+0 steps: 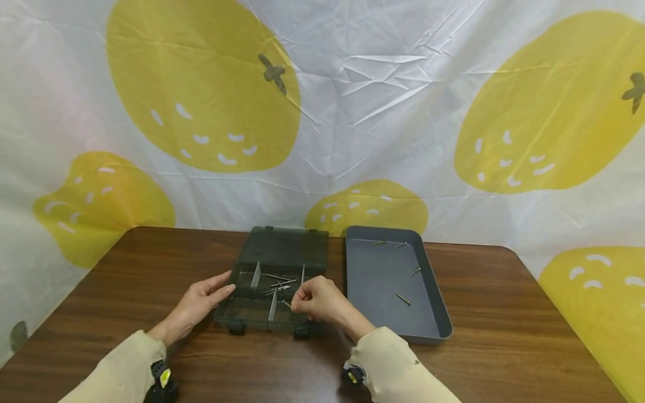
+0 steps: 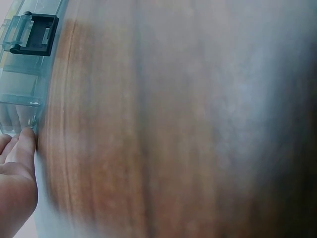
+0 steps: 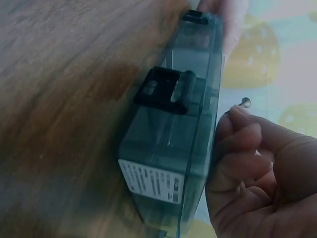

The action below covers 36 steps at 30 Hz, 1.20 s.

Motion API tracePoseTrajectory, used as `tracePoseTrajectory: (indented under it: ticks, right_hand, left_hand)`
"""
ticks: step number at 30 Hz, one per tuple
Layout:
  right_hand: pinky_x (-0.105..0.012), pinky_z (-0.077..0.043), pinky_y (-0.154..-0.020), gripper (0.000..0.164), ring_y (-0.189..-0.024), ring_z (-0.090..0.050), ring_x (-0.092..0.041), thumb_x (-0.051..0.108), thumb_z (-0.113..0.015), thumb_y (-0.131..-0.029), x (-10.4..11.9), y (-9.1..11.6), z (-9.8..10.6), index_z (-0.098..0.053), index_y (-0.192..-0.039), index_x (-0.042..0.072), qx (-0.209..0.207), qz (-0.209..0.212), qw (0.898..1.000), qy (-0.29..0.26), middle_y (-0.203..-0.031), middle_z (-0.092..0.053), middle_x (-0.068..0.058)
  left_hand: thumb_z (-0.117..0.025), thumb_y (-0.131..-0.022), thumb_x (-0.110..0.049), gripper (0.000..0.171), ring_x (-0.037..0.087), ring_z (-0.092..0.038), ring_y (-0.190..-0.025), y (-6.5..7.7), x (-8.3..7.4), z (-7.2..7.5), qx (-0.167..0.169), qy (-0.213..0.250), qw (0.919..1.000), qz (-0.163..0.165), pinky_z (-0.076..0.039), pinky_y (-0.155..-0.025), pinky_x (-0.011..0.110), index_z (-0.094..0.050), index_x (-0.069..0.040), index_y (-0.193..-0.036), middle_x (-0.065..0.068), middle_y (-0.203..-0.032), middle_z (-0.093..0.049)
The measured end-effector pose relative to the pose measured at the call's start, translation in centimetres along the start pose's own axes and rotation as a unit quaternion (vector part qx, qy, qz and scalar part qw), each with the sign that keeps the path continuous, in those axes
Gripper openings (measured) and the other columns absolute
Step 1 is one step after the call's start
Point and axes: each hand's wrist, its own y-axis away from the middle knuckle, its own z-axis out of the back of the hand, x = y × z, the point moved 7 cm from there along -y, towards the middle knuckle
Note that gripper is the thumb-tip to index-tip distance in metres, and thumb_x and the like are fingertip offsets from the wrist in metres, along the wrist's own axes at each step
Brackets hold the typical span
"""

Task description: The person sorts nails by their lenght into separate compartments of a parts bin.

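A dark translucent divider box (image 1: 247, 312) lies with its lid (image 1: 284, 246) folded back. My left hand (image 1: 194, 305) rests at the box's left side, its fingers straight against the wall; part of this hand (image 2: 19, 173) shows in the left wrist view. My right hand (image 1: 322, 301) pinches a screw (image 3: 245, 102) between thumb and fingertips, above the front right compartment. The rounded screw head sticks out past the fingertips, while the fingers hide part of the shank. Several loose screws (image 1: 282, 281) lie crosswise in the back middle compartment.
Right of the box stands a grey tray (image 1: 383, 319) with several brass-coloured screws (image 1: 403, 299) scattered in it. Two black latches (image 3: 166, 90) project from the box's front. A lemon-print cloth (image 1: 383, 112) hangs behind the wooden table (image 1: 504, 313).
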Motion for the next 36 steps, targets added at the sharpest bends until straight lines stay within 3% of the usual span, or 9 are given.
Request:
tracePoseTrajectory:
  ticks: [4, 18, 23, 27, 30, 36]
  right_hand:
    - [-0.015, -0.041, -0.045, 0.010, -0.044, -0.045, 0.000, 0.002, -0.073, -0.076, 0.3, -0.1, -0.5, -0.071, -0.067, 0.004, 0.004, 0.011, 0.999, 0.032, -0.061, -0.066, -0.003]
    - [-0.016, -0.040, -0.042, 0.011, -0.036, -0.042, 0.000, 0.003, -0.072, -0.078, -0.1, 0.0, -1.0, -0.072, -0.067, 0.006, 0.007, -0.006, 1.000, 0.026, -0.059, -0.066, -0.001]
    - [-0.016, -0.038, -0.040, 0.010, -0.038, -0.045, -0.001, 0.002, -0.067, -0.083, -0.9, 0.0, -0.5, -0.072, -0.074, 0.003, -0.012, -0.023, 0.999, -0.041, -0.062, -0.066, -0.013]
    - [-0.017, -0.037, -0.040, 0.009, -0.042, -0.046, -0.004, 0.003, -0.066, -0.085, -2.0, 0.5, 0.4, -0.070, -0.080, -0.003, -0.033, -0.054, 0.989, -0.135, -0.067, -0.065, -0.018]
    - [-0.017, -0.038, -0.041, 0.008, -0.043, -0.046, -0.004, 0.001, -0.066, -0.085, -2.8, 1.0, 1.4, -0.069, -0.083, -0.006, -0.066, -0.069, 0.979, -0.178, -0.067, -0.065, -0.016]
    - [-0.017, -0.038, -0.042, 0.009, -0.046, -0.047, -0.005, 0.001, -0.066, -0.085, -4.9, 2.4, 4.5, -0.067, -0.086, -0.008, -0.134, -0.090, 0.968, -0.192, -0.061, -0.060, -0.005]
  left_hand:
    - [-0.054, -0.095, -0.038, 0.067, 0.038, -0.035, -0.134, 0.1, -0.1, 0.0, -0.002, -0.001, 1.0000, -0.004, -0.040, -0.101, 0.050, -0.032, -0.002, -0.146, 0.020, -0.150, -0.029]
    - [-0.054, -0.095, -0.037, 0.066, 0.038, -0.036, -0.133, 0.0, -0.1, 0.0, -0.002, -0.003, 1.0000, -0.006, -0.040, -0.101, 0.051, -0.032, -0.001, -0.146, 0.020, -0.150, -0.029]
    - [-0.054, -0.095, -0.039, 0.067, 0.038, -0.033, -0.134, 0.1, 0.0, 0.0, 0.001, -0.003, 1.0000, -0.004, -0.039, -0.102, 0.051, -0.031, -0.002, -0.147, 0.020, -0.151, -0.028]
    - [-0.054, -0.095, -0.039, 0.068, 0.039, -0.033, -0.134, 0.1, 0.1, 0.0, 0.004, -0.001, 1.0000, 0.001, -0.039, -0.102, 0.051, -0.030, -0.002, -0.147, 0.020, -0.151, -0.028]
    - [-0.054, -0.095, -0.039, 0.067, 0.039, -0.034, -0.134, 0.1, 0.1, 0.0, 0.002, -0.003, 1.0000, 0.002, -0.040, -0.101, 0.050, -0.031, -0.003, -0.147, 0.020, -0.150, -0.029]
    - [-0.054, -0.095, -0.039, 0.068, 0.039, -0.034, -0.134, 0.0, 0.1, 0.0, 0.003, -0.004, 1.0000, -0.001, -0.039, -0.102, 0.051, -0.030, -0.003, -0.147, 0.020, -0.151, -0.028]
